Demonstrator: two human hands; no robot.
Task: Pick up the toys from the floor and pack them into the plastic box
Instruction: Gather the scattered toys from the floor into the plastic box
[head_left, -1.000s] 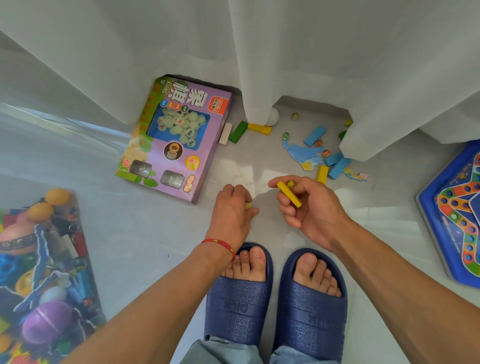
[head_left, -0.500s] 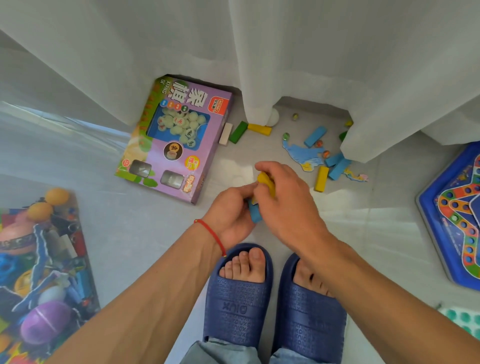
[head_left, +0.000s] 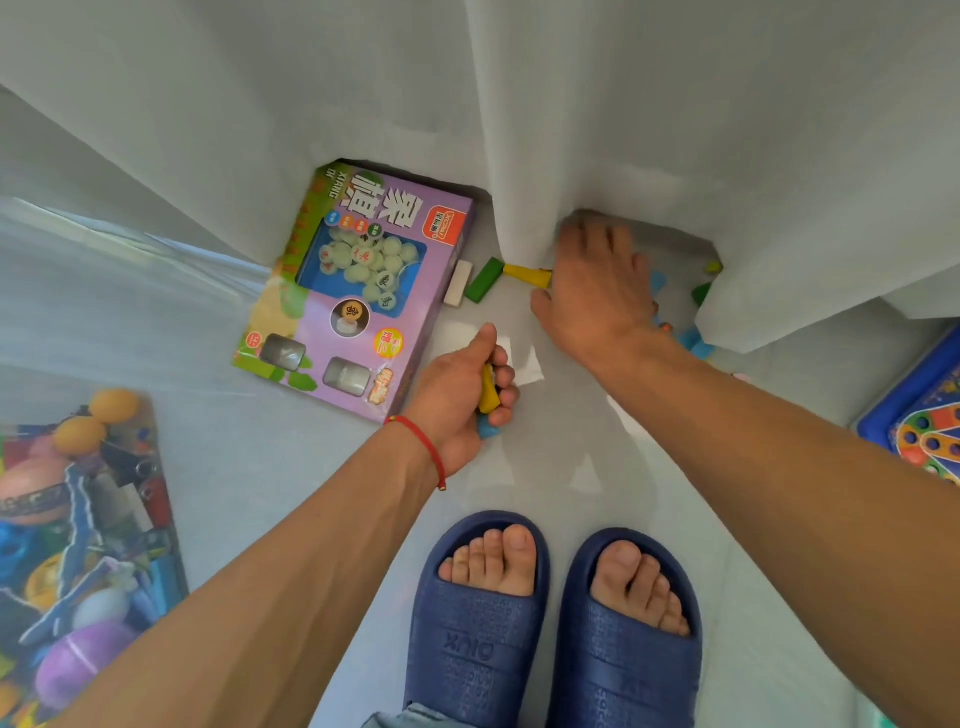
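Note:
My left hand (head_left: 462, 395) is closed around a yellow block (head_left: 488, 389) and a blue block (head_left: 487, 428), low over the floor. My right hand (head_left: 597, 286) stretches forward with fingers spread, palm down over the scattered blocks at the curtain's foot, holding nothing. A white block (head_left: 458, 283), a green block (head_left: 484, 280) and a yellow block (head_left: 527, 274) lie just left of it. More blue blocks (head_left: 696, 343) peek out beside my wrist. The clear plastic box (head_left: 78, 530), full of toys, sits at the lower left.
A purple chess-game box (head_left: 358, 291) lies flat on the floor left of my hands. White curtains (head_left: 623, 130) hang down to the floor and cover some toys. A blue board game (head_left: 919, 421) rests at the right edge. My feet in blue slippers (head_left: 550, 623) stand below.
My right hand gave its yellow block to the left hand, then reached forward to the blocks under the curtain. The left hand now grips both blocks.

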